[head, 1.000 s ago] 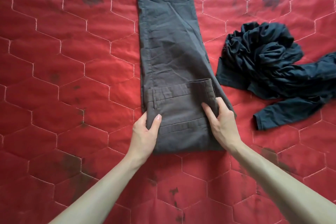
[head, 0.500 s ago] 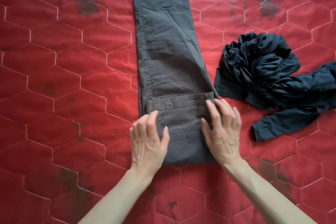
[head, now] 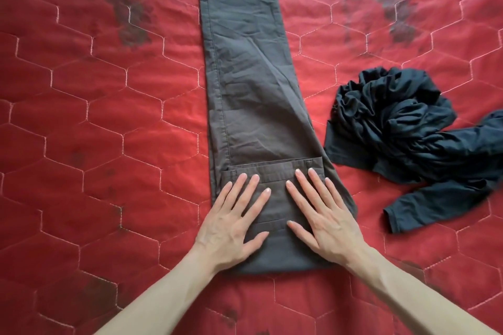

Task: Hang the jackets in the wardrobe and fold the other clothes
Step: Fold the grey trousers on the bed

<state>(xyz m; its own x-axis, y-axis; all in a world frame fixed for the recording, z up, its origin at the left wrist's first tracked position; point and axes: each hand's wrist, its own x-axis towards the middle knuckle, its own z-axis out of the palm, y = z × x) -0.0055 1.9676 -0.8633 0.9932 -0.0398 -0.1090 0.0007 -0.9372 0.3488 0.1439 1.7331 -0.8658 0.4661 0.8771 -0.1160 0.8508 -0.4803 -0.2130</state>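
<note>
Both hands moved from gripping fold edges to flat: left hand (head: 231,228) & right hand (head: 324,221) press trousers (head: 245,76), fingers straight. 1st fold done; legs and dark top (head: 402,133) near bedspread (head: 81,117) right edge pending.

left hand (head: 231,228): flat, fingers spread | right hand (head: 325,221): flat, fingers spread

Lighting: bright, even, soft daylight; source direction cannot be told. Shadows: faint and narrow, under the left hand (head: 231,221), the right hand (head: 328,221) and along the edges of the grey trousers (head: 250,76). Glare: none; a mild sheen on the red quilt (head: 95,122). Focus: centre sharp, stitching and fabric creases legible. Blur: the dark blue shirt (head: 402,133) smears at its right end near the frame edge. Distortion: wide-angle, with quilt seams bowing toward the borders and forearms stretched at the bottom corners.
</note>
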